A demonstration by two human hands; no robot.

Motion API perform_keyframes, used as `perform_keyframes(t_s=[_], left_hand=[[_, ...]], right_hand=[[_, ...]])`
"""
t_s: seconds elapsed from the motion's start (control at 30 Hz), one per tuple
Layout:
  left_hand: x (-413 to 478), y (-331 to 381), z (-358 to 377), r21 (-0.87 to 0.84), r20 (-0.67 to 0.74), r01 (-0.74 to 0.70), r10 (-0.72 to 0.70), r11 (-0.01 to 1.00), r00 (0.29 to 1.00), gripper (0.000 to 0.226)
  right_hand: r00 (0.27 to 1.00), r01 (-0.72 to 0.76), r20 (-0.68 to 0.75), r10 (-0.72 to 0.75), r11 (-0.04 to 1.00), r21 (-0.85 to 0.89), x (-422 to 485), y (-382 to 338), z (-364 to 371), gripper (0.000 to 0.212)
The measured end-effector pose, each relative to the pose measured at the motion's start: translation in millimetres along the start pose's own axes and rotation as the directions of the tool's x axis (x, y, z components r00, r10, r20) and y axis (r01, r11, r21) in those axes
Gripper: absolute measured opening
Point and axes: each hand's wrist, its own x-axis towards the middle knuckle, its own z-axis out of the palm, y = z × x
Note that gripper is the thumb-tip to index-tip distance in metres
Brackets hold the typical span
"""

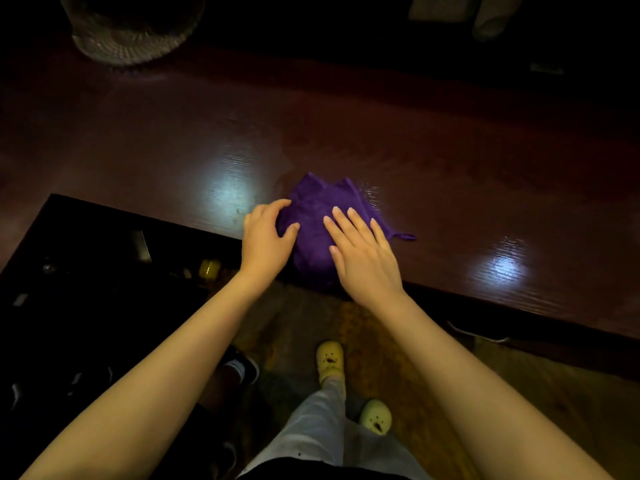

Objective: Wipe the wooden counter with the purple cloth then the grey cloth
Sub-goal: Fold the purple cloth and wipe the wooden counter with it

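A bunched purple cloth (pixel 313 216) lies on the dark reddish wooden counter (pixel 450 174), close to its front edge, with a small loop sticking out to the right. My left hand (pixel 265 237) curls around the cloth's left side, thumb and fingers touching it. My right hand (pixel 363 251) lies flat on the cloth's right half with the fingers spread. No grey cloth shows in this view.
A woven basket (pixel 133 29) stands at the counter's far left. A black lower shelf (pixel 86 258) with small items, one a yellow cup (pixel 209 270), sits left of my arms. Below are the floor and my yellow slippers (pixel 330 360).
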Motion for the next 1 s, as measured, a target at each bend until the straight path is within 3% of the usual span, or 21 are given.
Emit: perform_keyframes(t_s=[0.4,0.57,0.67,0.8,0.87,1.0], left_hand=[[-10.3,47.2,22.2,-0.035,0.122,-0.069,0.073,0.997,0.99,0.041],[-9.9,80.7,27.3,-0.024,0.183,-0.162,0.163,0.987,0.969,0.037],[0.1,103.5,21.4,-0.027,0.33,-0.239,0.234,0.971,0.914,0.048],[12.3,127.0,0.8,-0.119,0.41,-0.307,0.328,0.944,0.851,0.067],[17.7,135.7,-14.5,-0.185,0.457,-0.351,0.397,0.918,0.796,0.066],[28.5,148.8,-36.0,-0.221,0.552,-0.455,0.496,0.862,0.67,0.059]], right_hand=[[0.983,-0.181,-0.004,0.181,0.983,-0.036,-45.0,23.2,-17.2,0.051],[0.973,-0.229,0.063,0.224,0.968,0.106,-43.8,27.1,-45.3,0.048],[0.976,-0.216,0.05,0.21,0.951,0.222,-12.2,41.9,-65.6,0.059],[0.978,-0.136,0.202,0.052,0.892,0.431,11.3,71.1,-77.1,0.081],[0.973,-0.108,0.228,-0.014,0.851,0.514,14.1,80.2,-78.8,0.073],[0.989,-0.071,0.147,-0.023,0.797,0.6,15.1,95.7,-83.0,0.034]])
